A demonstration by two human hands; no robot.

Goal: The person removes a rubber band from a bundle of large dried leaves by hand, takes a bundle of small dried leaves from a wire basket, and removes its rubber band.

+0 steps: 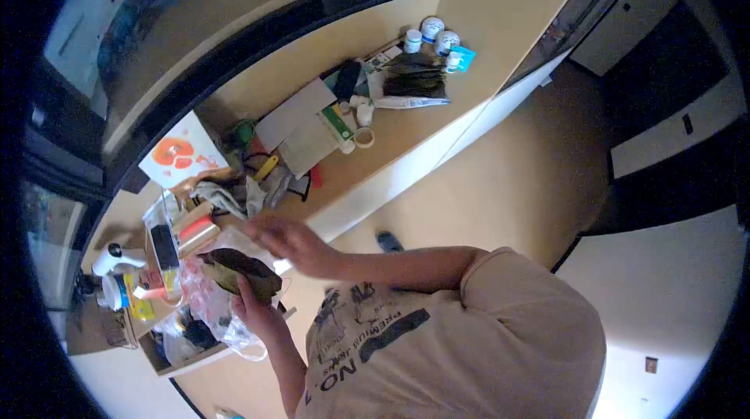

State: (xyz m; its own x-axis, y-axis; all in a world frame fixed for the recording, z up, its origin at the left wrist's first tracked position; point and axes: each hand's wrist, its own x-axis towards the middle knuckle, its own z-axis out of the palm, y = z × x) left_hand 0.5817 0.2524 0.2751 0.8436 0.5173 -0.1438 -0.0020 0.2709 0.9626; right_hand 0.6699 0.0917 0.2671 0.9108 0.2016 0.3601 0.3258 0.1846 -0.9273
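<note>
A dark, flat, olive-brown piece [248,272] is held by my left hand [254,309], with the thumb lying across its face. My right hand [289,243] hovers just above and to the right of that piece; it is blurred, and whether it holds anything cannot be made out. Behind and below the held piece hangs a crumpled clear and pinkish plastic bag [215,302]. A roll with a red-orange band [198,233] and a dark phone-like object [164,247] lie left of my hands.
On the long shelf [414,137] are a bag of dark sheets [418,81], white bottles [413,41], a tape roll [364,137] and papers [312,145]. An open drawer [199,358] sits at lower left, near a white bottle-like device [117,259]. A slipper [388,241] lies on the floor.
</note>
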